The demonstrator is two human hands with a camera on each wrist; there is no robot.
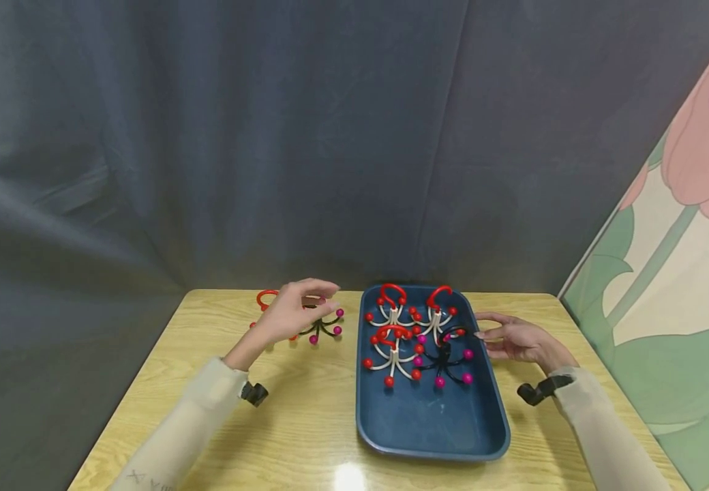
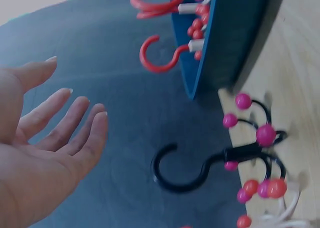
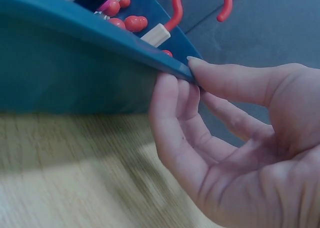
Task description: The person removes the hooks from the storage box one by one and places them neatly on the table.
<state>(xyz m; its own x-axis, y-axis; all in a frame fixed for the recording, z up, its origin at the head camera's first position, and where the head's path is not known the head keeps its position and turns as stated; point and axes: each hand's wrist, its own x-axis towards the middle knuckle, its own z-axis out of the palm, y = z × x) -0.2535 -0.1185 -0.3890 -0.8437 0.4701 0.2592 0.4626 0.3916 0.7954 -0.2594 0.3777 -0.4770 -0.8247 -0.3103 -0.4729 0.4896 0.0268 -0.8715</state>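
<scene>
My left hand (image 1: 290,314) hovers over the table with its fingers loosely extended and nothing in its grasp. Closest to it is a black hook (image 2: 242,153) standing on the table, with curved arms ending in pink balls; in the head view the hand partly covers it. My right hand (image 1: 517,341) pinches the right rim of a blue tray (image 1: 428,419) between thumb and fingers, plain in the right wrist view. Inside the tray stand several white hooks (image 1: 394,358) with red tops and red balls, and one black hook (image 1: 444,354) with pink balls.
Behind my left hand another red-topped hook (image 1: 266,298) stands on the wooden table (image 1: 305,416), mostly hidden. A dark curtain (image 1: 330,150) hangs along the table's far edge. At the right is a flowered panel (image 1: 673,293).
</scene>
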